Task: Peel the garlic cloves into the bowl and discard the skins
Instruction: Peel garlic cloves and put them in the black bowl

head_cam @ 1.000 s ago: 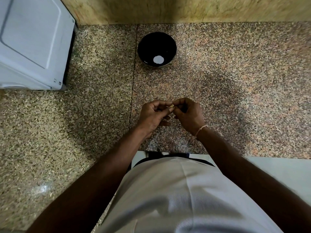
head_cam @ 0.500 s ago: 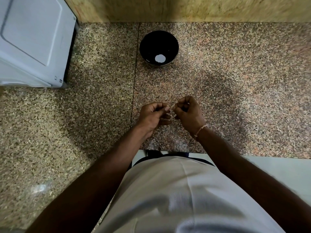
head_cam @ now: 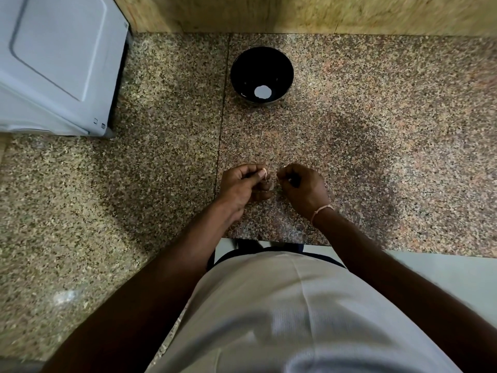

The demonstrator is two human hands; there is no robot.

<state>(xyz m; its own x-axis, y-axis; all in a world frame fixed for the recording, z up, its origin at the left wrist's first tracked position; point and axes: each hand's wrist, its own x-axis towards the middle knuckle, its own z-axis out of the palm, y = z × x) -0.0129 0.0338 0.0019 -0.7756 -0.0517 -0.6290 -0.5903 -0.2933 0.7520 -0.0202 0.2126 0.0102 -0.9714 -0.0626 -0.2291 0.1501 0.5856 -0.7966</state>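
Mid-frame, left hand (head_cam: 243, 185) pinched a clove (head_cam: 265, 175); right hand (head_cam: 302, 188) pinched skin, seemingly; peeling underway; next, clove into bowl (head_cam: 236, 76).

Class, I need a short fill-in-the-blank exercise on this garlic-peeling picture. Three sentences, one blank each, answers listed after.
1. The bowl on the counter is ____ in colour.
2. The thin band sits on the ____ wrist.
3. The left hand and right hand are ____ touching each other.

Missing words: black; right; not
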